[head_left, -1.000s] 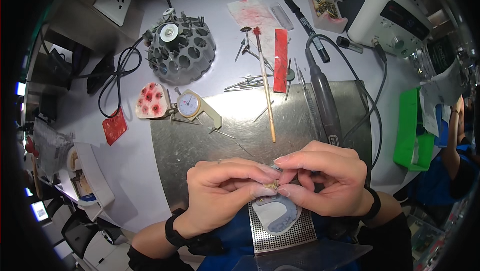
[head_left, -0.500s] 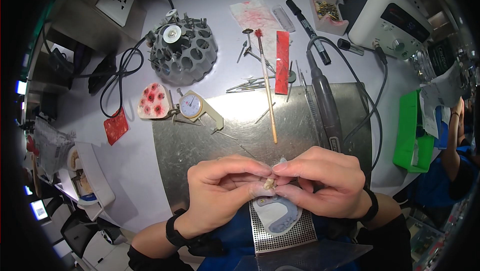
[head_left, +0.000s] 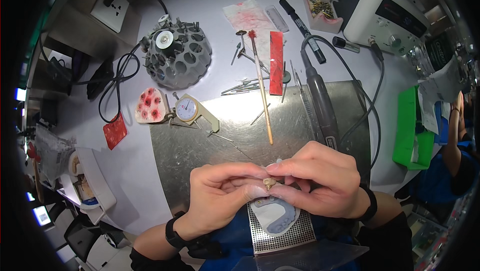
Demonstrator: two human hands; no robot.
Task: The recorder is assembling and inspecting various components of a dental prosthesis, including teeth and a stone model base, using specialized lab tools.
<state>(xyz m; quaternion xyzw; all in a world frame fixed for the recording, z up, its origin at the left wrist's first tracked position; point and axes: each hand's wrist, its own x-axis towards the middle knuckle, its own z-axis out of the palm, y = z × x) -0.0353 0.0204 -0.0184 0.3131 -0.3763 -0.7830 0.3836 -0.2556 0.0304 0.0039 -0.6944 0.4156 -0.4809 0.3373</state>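
Small shifts only since a second ago: the cream piece (head_left: 270, 182), then mostly covered by fingertips, now shows more openly between them, with its yellowish metallic end toward the wearer. From my end I have both sets of fingers lightly pinched around it, the left hand (head_left: 220, 187) coming in from one side, the right hand (head_left: 324, 181) from the other; neither is clearly nearer. Thumbs sit on the wearer's side and forefingers on the far side. I judge the piece's long axis to run roughly away from the wearer, cream end farther off, metallic end nearer. I can't tell which hand carries more of its weight.

Just below the thumbs lies the white and blue-grey dental model (head_left: 264, 215), its arch curving round on the right; the piece stands over its far edge, slightly left of its middle. I can't read the gap in height. Under the model I see the perforated metal plate (head_left: 285, 245). Beyond the knuckles stretches the steel sheet (head_left: 195, 153), with the brush (head_left: 261, 86) and the dark handpiece (head_left: 322, 102) farther out.
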